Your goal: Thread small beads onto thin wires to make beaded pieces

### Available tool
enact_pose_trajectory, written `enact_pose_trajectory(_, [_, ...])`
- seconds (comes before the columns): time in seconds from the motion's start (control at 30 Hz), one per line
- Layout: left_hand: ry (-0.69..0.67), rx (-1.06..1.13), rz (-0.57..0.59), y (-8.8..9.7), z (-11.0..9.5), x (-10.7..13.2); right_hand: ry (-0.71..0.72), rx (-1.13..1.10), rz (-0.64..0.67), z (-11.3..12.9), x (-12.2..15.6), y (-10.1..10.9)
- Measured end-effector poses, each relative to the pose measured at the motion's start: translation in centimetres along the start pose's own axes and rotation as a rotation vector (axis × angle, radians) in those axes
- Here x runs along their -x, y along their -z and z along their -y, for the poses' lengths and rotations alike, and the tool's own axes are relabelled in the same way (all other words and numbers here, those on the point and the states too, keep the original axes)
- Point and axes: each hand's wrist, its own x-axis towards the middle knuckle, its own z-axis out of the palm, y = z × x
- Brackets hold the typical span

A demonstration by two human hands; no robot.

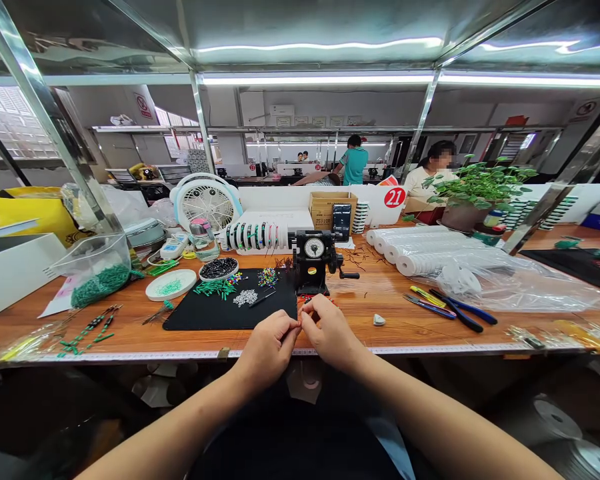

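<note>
My left hand (271,345) and my right hand (330,332) meet above the front of the table, fingertips pinched close together. Something small and reddish shows between them, too small to name. Just beyond stands a black hand-crank winding machine (312,263) with a round dial, carrying a row of spools (257,237) wound with thread. A black mat (205,317) lies to the left of my hands. On it are green tube beads (213,288), mixed coloured beads (269,277), small silvery-white pieces (245,297) and a thin dark tool (263,297).
Left are a plate of black beads (219,269), a white dish (155,289), a bag of green beads (101,283) and a fan (209,203). Right are pliers (463,312), cutters (430,307), a white stone-like piece (379,320) and wrapped white rolls (430,257). Co-workers (354,163) are behind.
</note>
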Motion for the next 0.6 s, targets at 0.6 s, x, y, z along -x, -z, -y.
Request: enact_pose_trajectory(0.6, [0.162,0.147,-0.01,0.8,1.1,-0.6,-0.117,-0.167,0.372,-1.2,-3.4,2.2])
